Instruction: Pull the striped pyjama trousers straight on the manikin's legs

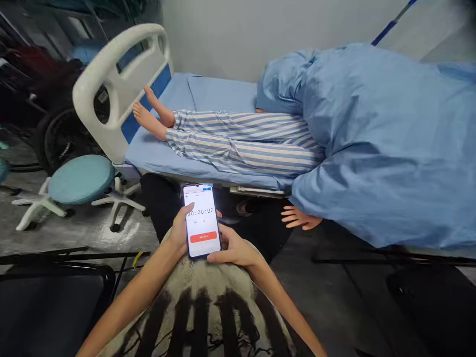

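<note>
Black smartphone (203, 220) — timer at zero — sits pinched between the curled left hand (180, 230) and right hand (232, 248); so light a grip could drop it.

**One left hand (179, 230), one right hand (234, 248), one smartphone (201, 221)**

The hospital bed (148, 148) carries two bare manikin feet (148, 113); below its edge shows one manikin hand (299, 218). One blue gown (372, 148) lies over the bed's far end. One round teal stool (81, 178) stands beside.

Grey wall (230, 34), concrete floor (74, 238), teal stool (81, 178)
</note>
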### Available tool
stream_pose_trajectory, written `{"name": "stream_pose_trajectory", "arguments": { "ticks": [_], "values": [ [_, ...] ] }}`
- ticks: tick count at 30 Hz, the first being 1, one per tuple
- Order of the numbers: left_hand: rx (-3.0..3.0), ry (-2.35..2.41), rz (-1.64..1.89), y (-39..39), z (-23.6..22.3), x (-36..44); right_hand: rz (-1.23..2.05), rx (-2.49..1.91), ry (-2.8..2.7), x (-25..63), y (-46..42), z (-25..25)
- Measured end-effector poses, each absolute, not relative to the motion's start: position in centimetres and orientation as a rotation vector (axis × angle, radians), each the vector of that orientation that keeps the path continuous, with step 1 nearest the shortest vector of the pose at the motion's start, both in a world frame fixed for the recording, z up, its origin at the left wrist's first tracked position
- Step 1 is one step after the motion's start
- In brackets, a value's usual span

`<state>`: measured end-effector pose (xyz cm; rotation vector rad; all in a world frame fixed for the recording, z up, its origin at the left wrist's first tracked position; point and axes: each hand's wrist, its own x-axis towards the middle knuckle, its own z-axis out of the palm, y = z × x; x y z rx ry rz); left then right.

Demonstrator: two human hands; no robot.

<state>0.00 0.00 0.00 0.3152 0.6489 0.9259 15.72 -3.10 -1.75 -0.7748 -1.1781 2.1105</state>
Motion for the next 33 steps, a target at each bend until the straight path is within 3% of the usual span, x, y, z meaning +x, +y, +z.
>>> {"name": "stream_pose_trajectory", "arguments": {
  "ticks": [33],
  "values": [
    [0.326, 0.763, 0.914, -0.47, 0.64, -0.03, 2.124, -0.701, -1.154, 15.52, -3.15, -2.30]
  ]
}}
